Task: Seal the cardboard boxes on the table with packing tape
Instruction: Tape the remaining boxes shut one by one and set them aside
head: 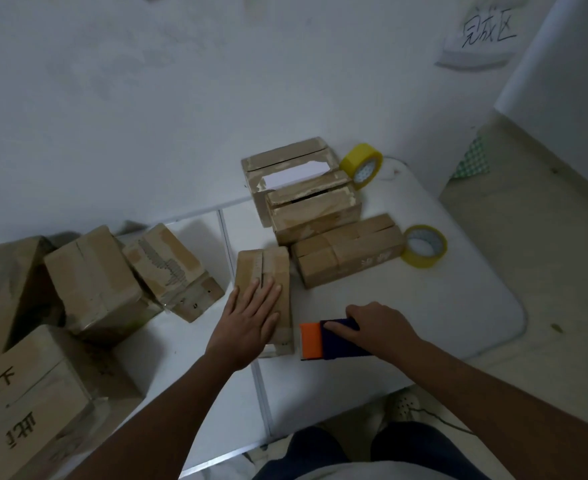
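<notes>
Dim, flat, bluish light; soft shadows; mild overall blur; wide-angle bending toward edges.

Handwritten paper sign (485, 33) on wall; green checked cloth (472, 157) on floor.

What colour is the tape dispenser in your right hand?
The tape dispenser is dark blue with an orange front end; the head view shows it best.
</notes>
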Demonstrator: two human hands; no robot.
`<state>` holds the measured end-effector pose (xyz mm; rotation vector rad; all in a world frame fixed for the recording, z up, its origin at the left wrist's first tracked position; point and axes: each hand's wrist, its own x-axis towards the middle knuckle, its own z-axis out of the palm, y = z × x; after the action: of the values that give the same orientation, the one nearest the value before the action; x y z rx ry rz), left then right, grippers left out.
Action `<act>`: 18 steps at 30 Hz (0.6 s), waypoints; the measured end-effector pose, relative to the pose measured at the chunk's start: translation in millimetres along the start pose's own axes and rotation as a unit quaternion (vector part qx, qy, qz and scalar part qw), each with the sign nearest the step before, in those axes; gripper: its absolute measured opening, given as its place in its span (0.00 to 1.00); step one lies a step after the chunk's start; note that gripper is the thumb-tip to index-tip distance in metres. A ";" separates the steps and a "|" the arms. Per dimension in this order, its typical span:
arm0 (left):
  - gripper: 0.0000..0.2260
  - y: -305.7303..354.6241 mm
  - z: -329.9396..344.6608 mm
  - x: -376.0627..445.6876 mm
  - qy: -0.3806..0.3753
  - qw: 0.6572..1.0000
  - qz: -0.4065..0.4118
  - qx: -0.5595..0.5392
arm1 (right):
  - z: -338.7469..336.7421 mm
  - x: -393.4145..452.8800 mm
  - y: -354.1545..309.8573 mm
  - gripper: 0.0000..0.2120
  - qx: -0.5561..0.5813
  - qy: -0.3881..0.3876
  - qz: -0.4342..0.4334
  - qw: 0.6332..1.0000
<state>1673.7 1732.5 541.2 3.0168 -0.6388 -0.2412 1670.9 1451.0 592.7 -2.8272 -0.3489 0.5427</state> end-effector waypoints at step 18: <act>0.26 16.8 -2.7 -7.0 0.041 0.998 -0.039 0.007 | -5.8 4.8 32.6 0.24 0.002 0.000 -0.037 0.999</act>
<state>1661.0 1720.0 546.2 3.0501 -0.5202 -0.1154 1683.6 1420.5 587.3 -2.7976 -0.4495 0.5261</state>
